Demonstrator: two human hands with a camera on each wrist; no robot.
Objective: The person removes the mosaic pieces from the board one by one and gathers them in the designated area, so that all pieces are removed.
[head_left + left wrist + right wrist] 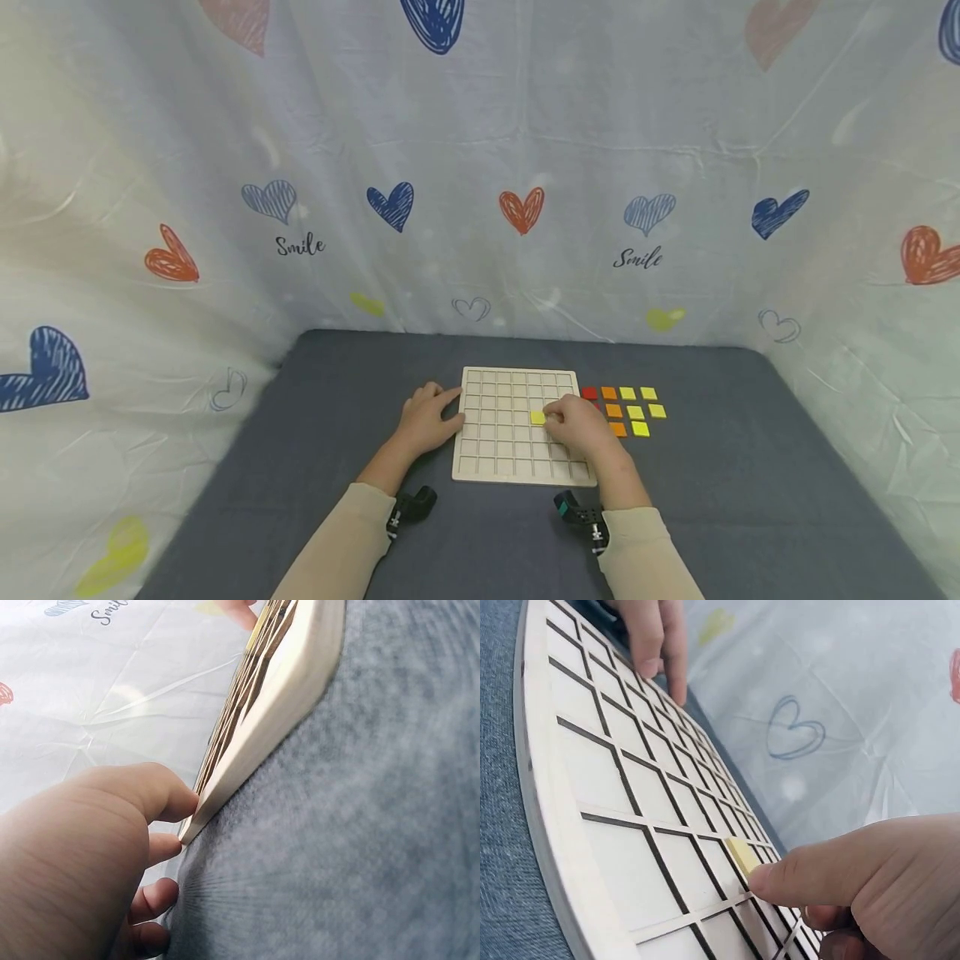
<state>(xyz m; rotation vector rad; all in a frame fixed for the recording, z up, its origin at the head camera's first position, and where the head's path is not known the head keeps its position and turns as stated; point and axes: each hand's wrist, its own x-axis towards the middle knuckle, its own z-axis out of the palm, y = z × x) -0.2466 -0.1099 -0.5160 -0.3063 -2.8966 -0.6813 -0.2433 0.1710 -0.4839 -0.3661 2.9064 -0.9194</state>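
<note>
A pale wooden grid board (501, 454) lies flat on the grey cloth. My left hand (438, 412) rests against the board's left edge, fingers relaxed; in the left wrist view its thumb (161, 796) presses on the board's side wall (289, 690). Over the board's middle right, my right hand (553, 418) pinches a small yellow tile (537, 417). The right wrist view shows a fingertip (780, 876) on the tile (742, 855), which sits tilted at a cell in the board (607, 787). The rest of the grip is hidden.
Several loose red, orange and yellow tiles (628, 410) lie in rows on the grey cloth (337, 400) just right of the board. A heart-printed white sheet (480, 167) encloses the back and both sides.
</note>
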